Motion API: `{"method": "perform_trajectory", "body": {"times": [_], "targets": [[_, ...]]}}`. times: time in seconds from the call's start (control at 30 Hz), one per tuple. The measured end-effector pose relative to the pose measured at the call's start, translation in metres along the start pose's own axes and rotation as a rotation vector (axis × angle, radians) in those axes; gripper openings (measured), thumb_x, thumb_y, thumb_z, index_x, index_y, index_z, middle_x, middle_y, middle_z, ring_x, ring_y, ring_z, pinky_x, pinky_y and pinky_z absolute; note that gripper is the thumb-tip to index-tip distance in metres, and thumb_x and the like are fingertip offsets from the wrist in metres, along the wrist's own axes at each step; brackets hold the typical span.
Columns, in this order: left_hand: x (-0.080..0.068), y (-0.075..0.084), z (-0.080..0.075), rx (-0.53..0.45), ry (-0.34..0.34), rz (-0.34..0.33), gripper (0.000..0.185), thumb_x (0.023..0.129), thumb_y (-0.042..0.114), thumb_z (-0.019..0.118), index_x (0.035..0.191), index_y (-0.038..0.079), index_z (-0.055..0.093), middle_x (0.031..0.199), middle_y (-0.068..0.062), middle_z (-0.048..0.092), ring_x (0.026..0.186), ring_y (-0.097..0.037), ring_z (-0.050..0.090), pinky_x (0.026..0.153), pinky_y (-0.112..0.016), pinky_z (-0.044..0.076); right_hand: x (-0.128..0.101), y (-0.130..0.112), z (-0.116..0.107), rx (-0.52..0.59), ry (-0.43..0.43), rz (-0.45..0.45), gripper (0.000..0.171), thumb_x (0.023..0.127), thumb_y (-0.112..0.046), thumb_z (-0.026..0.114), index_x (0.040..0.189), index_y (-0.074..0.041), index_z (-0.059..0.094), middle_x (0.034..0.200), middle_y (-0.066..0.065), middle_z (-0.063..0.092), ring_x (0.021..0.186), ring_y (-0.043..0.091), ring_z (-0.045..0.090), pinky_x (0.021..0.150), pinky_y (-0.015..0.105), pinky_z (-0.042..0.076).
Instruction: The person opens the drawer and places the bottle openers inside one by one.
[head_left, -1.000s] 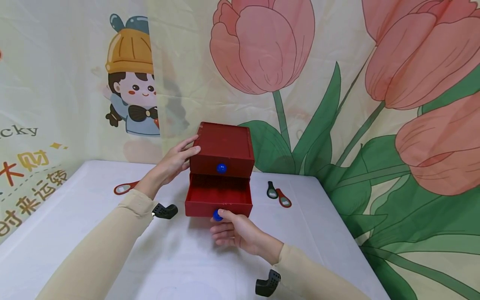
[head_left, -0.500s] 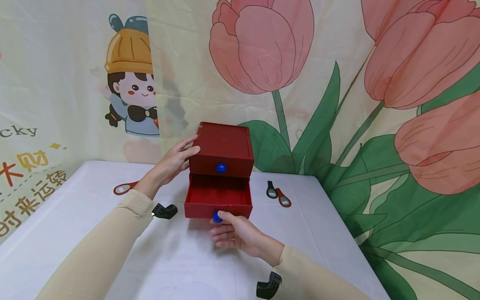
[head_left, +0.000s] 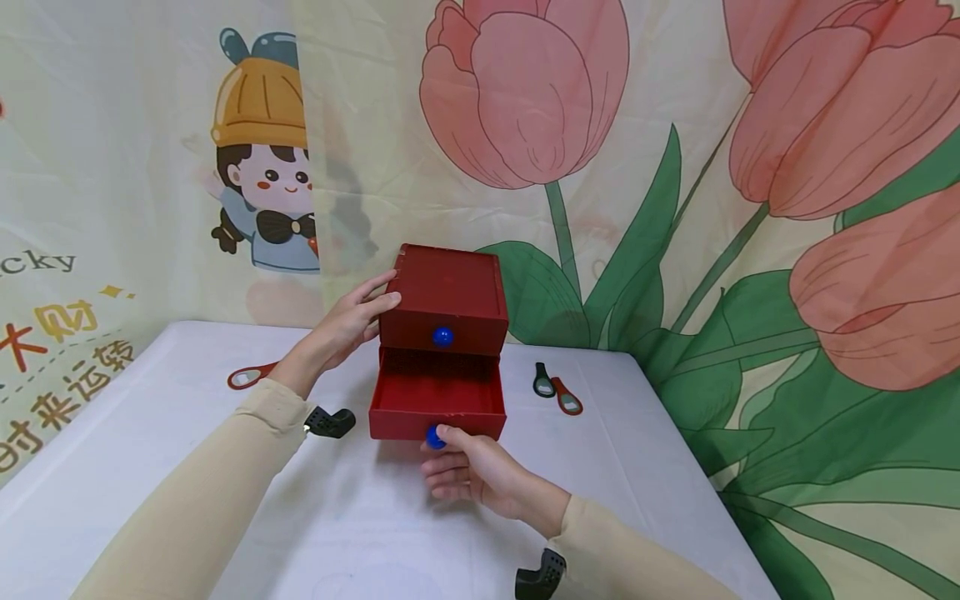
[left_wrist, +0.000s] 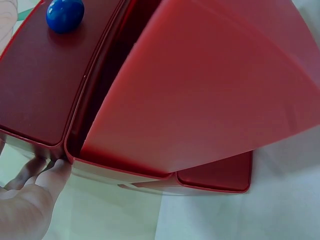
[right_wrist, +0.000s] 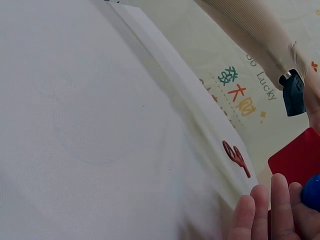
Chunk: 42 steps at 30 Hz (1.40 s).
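A small red drawer cabinet (head_left: 450, 283) stands in the middle of the table. Its top drawer, with a blue knob (head_left: 443, 337) on the front, is in. Beneath that, another drawer (head_left: 397, 425) is pulled well out, and its visible inside holds nothing. My right hand (head_left: 491, 475) pinches this drawer's blue knob (head_left: 432, 437) by the thumb, with the other fingers extended below it. With fairly straight fingers, my left hand (head_left: 347, 327) presses against the cabinet's left side near the top. The left wrist view shows the fingertips (left_wrist: 55, 172) right at the cabinet's edge.
Right of the cabinet lie a black paddle-shaped item (head_left: 543, 381) and a red one (head_left: 568, 397), each with an oval, light-centred end. Another red-rimmed oval item (head_left: 247, 377) lies partly behind my left wrist. A printed curtain (head_left: 480, 208) hangs behind the white table (head_left: 615, 500).
The lower drawer has come slightly further out toward me, with my right hand moving along on its knob. My left hand and the cabinet body stay in place.
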<state>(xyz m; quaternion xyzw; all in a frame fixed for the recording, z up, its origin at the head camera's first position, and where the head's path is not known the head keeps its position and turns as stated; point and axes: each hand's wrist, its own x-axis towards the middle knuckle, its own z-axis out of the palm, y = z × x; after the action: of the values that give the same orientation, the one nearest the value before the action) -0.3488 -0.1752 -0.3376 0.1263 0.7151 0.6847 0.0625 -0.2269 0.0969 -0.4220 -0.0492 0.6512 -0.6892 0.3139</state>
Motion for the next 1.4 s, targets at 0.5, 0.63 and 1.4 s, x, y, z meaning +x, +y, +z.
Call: {"method": "perform_trajectory", "body": {"times": [0.5,0.63,1.4], "targets": [[0.001,-0.001,-0.001,-0.005,-0.008,0.004,0.077,0.108,0.042,0.058,0.172,0.028,0.018,0.176,-0.008,0.023,0.157,-0.036,0.032,0.128,-0.056,0.027,-0.004,0.004,0.004,-0.001,0.020,0.004,0.055,0.105,-0.051,0.061,0.132,-0.004,0.068,0.113,0.012,0.079,0.096,0.021,0.076,0.093,0.038,0.063],[0.001,-0.001,-0.001,-0.013,-0.010,0.002,0.076,0.108,0.042,0.058,0.172,0.029,0.019,0.176,-0.008,0.022,0.157,-0.035,0.032,0.128,-0.056,0.027,-0.004,0.004,0.004,0.004,0.009,0.007,0.056,0.105,-0.052,0.061,0.132,-0.004,0.069,0.112,0.011,0.079,0.095,0.020,0.076,0.093,0.037,0.063],[-0.001,0.001,0.001,-0.012,-0.008,-0.002,0.075,0.109,0.041,0.057,0.172,0.028,0.018,0.177,-0.009,0.020,0.158,-0.036,0.030,0.128,-0.056,0.026,-0.006,0.003,-0.006,-0.028,-0.059,0.035,0.068,0.105,-0.057,0.057,0.141,0.001,0.064,0.124,0.018,0.075,0.104,0.022,0.076,0.097,0.037,0.061]]}}
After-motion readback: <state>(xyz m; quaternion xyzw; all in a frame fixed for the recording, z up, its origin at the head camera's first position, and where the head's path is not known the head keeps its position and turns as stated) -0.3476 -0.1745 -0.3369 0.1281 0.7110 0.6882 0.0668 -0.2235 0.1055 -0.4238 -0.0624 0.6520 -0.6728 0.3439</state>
